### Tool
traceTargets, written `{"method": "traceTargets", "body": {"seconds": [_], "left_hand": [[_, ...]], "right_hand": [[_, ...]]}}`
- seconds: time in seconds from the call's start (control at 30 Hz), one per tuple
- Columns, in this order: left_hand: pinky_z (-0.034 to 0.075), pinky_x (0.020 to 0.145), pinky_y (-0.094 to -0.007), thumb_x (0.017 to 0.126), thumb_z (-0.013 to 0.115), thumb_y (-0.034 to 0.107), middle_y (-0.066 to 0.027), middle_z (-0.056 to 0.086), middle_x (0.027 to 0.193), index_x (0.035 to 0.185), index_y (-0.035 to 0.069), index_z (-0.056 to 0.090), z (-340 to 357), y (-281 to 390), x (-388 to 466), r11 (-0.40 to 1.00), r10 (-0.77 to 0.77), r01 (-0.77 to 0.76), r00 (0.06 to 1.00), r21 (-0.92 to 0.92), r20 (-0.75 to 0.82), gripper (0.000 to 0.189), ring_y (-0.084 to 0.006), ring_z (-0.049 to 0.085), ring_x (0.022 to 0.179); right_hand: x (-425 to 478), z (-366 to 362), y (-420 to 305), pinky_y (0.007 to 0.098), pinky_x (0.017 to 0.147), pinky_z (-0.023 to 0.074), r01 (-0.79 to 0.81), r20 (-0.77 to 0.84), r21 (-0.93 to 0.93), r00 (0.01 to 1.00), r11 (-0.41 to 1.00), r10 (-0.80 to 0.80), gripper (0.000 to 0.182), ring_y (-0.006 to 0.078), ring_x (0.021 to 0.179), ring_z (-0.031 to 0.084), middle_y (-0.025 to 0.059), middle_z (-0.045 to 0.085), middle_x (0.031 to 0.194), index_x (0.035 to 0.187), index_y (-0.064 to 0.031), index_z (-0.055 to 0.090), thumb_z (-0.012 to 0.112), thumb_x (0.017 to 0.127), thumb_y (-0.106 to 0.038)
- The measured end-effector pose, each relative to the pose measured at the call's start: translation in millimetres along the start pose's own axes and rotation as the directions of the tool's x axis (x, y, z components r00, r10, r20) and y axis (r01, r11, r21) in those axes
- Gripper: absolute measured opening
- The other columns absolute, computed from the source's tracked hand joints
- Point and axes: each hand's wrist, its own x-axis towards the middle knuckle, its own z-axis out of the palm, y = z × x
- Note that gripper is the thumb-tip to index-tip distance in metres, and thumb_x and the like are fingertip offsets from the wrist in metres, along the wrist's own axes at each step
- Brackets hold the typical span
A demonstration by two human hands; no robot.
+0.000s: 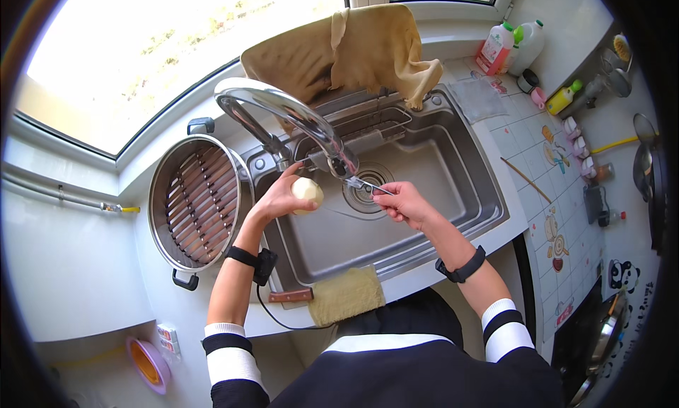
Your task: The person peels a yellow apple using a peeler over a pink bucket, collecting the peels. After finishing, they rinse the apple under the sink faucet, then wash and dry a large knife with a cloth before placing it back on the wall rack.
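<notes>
My left hand (281,198) is closed around a pale, peeled round vegetable or fruit (307,195), over the left part of the stainless steel sink (329,243). My right hand (402,202) grips a thin metal tool (381,189), perhaps a peeler, its tip under the spout of the chrome faucet (297,108). Water seems to run over that tip, above the drain (366,196). The tool and the pale item are apart.
A steamer pot (199,201) with a slatted rack stands left of the sink. A yellow cloth (347,296) and a wooden handle (290,295) lie at the front edge. A chopstick (525,180) and bottles (496,47) are on the right-hand counter.
</notes>
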Motion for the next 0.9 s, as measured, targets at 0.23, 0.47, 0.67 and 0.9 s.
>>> {"method": "traceTargets", "body": {"seconds": [0.23,0.47,0.67,0.9], "left_hand": [[0.055,0.067,-0.0300,0.070,0.080,0.041,-0.0068,0.063,0.106,0.123,0.001,0.055,9.0,21.1,-28.9,0.945,-0.109,0.077,0.990,-0.316,-0.084,0.071,-0.0151,0.063,0.091],[0.051,0.075,-0.0320,0.078,0.071,0.047,-0.0021,0.063,0.104,0.117,0.009,0.059,12.5,1.7,-25.0,0.783,-0.179,0.053,0.974,-0.620,-0.142,0.056,-0.0134,0.061,0.093],[0.051,0.073,-0.0311,0.081,0.069,0.044,-0.0012,0.064,0.105,0.118,0.011,0.059,20.3,5.9,-4.3,0.673,-0.188,-0.003,0.966,-0.739,-0.175,0.051,-0.0135,0.061,0.094],[0.052,0.065,-0.0283,0.082,0.069,0.041,-0.0004,0.065,0.107,0.117,0.016,0.057,24.9,4.8,4.8,0.573,-0.185,-0.042,0.966,-0.818,-0.180,0.045,-0.0151,0.064,0.095]], "right_hand": [[12.2,-4.5,4.0,0.0253,0.046,0.0370,0.244,-0.021,-0.407,0.961,0.880,-0.276,0.019,0.0082,0.055,0.052,-0.0002,0.057,0.070,0.100,-0.0005,0.064,0.067,0.087,-0.015],[-22.2,4.0,3.2,0.0358,0.060,0.0456,0.362,0.100,-0.912,0.651,0.192,-0.752,0.025,0.0280,0.071,0.059,0.0092,0.058,0.083,0.106,-0.0086,0.065,0.068,0.085,-0.022],[-11.0,2.7,7.6,0.0331,0.055,0.0456,0.421,0.144,-0.897,0.566,0.134,-0.812,0.021,0.0225,0.063,0.059,0.0044,0.058,0.078,0.105,-0.0086,0.066,0.066,0.088,-0.021],[3.0,-4.5,15.8,0.0183,0.040,0.0334,0.016,-0.028,0.098,1.000,0.995,-0.013,0.022,0.0037,0.052,0.046,0.0007,0.056,0.071,0.099,0.0008,0.064,0.057,0.096,-0.020]]}}
